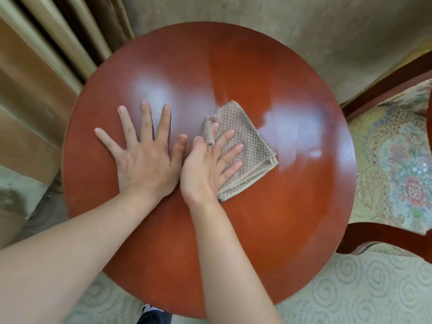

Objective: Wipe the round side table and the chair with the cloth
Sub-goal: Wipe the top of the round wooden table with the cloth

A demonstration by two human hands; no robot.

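The round side table (268, 218) has a glossy red-brown wooden top and fills the middle of the view. A folded beige cloth (247, 141) with a dotted weave lies on it, right of centre. My right hand (208, 169) presses flat on the cloth's left part, thumb and forefinger pinching a raised fold. My left hand (145, 155) lies flat on the bare tabletop beside it, fingers spread, thumb touching the right hand. The chair (392, 164) stands at the right, with a floral upholstered seat and a dark red wooden frame.
Brown and beige curtains (42, 66) hang at the left behind the table. A textured beige wall (280, 24) is at the back. Pale patterned carpet (350, 288) covers the floor below. A shoe tip (152, 316) shows under the table's near edge.
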